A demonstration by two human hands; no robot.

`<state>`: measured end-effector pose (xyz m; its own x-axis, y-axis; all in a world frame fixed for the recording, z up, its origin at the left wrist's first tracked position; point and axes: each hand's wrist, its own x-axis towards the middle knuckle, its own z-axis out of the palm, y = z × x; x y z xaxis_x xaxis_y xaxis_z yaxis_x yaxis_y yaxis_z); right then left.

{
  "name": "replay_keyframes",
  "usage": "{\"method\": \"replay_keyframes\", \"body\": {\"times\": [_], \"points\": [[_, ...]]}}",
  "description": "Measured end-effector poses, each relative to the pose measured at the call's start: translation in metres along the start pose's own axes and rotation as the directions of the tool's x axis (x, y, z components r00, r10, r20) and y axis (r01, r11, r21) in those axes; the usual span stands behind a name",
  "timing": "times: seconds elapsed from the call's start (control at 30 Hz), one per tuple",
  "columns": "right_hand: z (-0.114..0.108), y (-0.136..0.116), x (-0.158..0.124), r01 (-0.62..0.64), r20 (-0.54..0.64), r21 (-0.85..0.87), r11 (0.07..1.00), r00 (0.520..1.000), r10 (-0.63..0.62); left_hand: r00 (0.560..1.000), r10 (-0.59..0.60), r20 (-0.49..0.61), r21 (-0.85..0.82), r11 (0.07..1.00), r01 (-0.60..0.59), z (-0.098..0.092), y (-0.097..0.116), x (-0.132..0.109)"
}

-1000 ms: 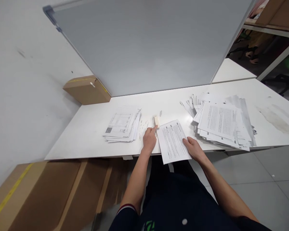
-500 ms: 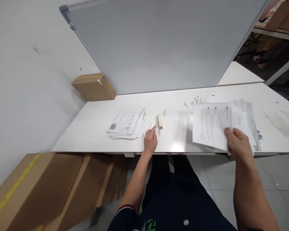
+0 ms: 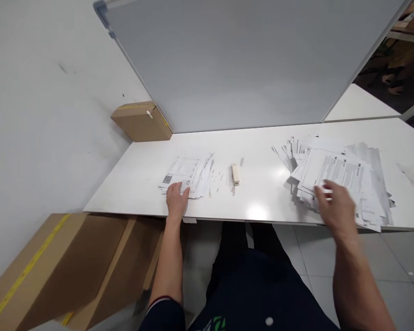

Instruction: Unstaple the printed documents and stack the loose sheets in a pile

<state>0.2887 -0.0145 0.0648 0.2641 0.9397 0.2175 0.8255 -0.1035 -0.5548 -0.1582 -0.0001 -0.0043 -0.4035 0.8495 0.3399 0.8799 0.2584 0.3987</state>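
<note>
My left hand [image 3: 177,200] rests at the near edge of the left stack of printed papers [image 3: 182,168], thumb and fingers apart on the top sheet. A QR code shows on that sheet. My right hand [image 3: 336,209], slightly blurred, hovers over or touches the untidy pile of printed sheets [image 3: 341,170] on the right; its fingers are parted and it holds nothing. Between the two piles lies a small cream stapler [image 3: 235,174].
Under everything is a white table [image 3: 258,151]. A whiteboard [image 3: 241,64] leans behind it, and a cardboard box [image 3: 143,122] sits at the back left. Large cardboard boxes [image 3: 62,266] stand on the floor to the left.
My right hand has let go of the sheet, which now lies on the right pile. My left hand has moved left from beside the stapler to the left stack.
</note>
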Motion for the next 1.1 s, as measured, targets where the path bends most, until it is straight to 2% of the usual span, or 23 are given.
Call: {"method": "replay_keyframes", "body": {"times": [0.1, 0.2, 0.27, 0.33, 0.47, 0.57, 0.67, 0.73, 0.83, 0.93, 1.03, 1.1], "points": [[0.039, -0.033, -0.020, 0.199, 0.129, 0.136, 0.971, 0.968, -0.216, 0.993, 0.111, 0.046, 0.094, 0.989, -0.115, -0.001, 0.000, 0.002], [0.074, -0.058, -0.041, 0.315, 0.261, 0.260, 0.913, 0.887, -0.381, 0.968, 0.223, 0.115, 0.199, 0.949, -0.242, -0.002, -0.001, 0.005], [0.093, -0.069, -0.053, 0.386, 0.325, 0.327, 0.863, 0.811, -0.486, 0.959, 0.249, 0.136, 0.234, 0.933, -0.275, -0.003, -0.003, 0.007], [0.107, -0.074, -0.061, 0.432, 0.343, 0.345, 0.834, 0.769, -0.540, 0.962, 0.244, 0.124, 0.210, 0.941, -0.266, -0.005, -0.005, 0.009], [0.122, -0.072, -0.063, 0.417, 0.286, 0.331, 0.846, 0.810, -0.511, 0.993, 0.115, -0.003, -0.017, 0.993, -0.115, -0.017, 0.004, 0.007], [0.123, -0.069, -0.059, 0.362, 0.292, 0.385, 0.849, 0.825, -0.484, 0.999, -0.020, -0.051, -0.282, 0.959, 0.005, -0.031, 0.024, -0.006], [0.116, -0.073, -0.058, 0.211, 0.350, 0.491, 0.845, 0.841, -0.413, 0.992, -0.108, 0.067, -0.554, 0.823, 0.126, -0.041, 0.053, -0.028], [0.109, -0.079, -0.059, 0.009, 0.450, 0.585, 0.811, 0.829, -0.333, 0.974, -0.128, 0.190, -0.673, 0.705, 0.223, -0.043, 0.074, -0.044], [0.102, -0.089, -0.064, -0.338, 0.619, 0.683, 0.648, 0.739, -0.266, 0.935, -0.061, 0.348, -0.726, 0.614, 0.310, -0.040, 0.101, -0.068], [0.100, -0.096, -0.068, -0.590, 0.722, 0.674, 0.445, 0.654, -0.227, 0.886, 0.053, 0.460, -0.751, 0.555, 0.357, -0.029, 0.123, -0.088], [0.098, -0.095, -0.071, -0.716, 0.774, 0.633, 0.295, 0.584, -0.245, 0.838, 0.125, 0.531, -0.769, 0.486, 0.415, -0.016, 0.136, -0.101], [0.097, -0.091, -0.072, -0.741, 0.781, 0.622, 0.251, 0.564, -0.268, 0.817, 0.149, 0.557, -0.770, 0.462, 0.440, -0.009, 0.140, -0.105]]}}
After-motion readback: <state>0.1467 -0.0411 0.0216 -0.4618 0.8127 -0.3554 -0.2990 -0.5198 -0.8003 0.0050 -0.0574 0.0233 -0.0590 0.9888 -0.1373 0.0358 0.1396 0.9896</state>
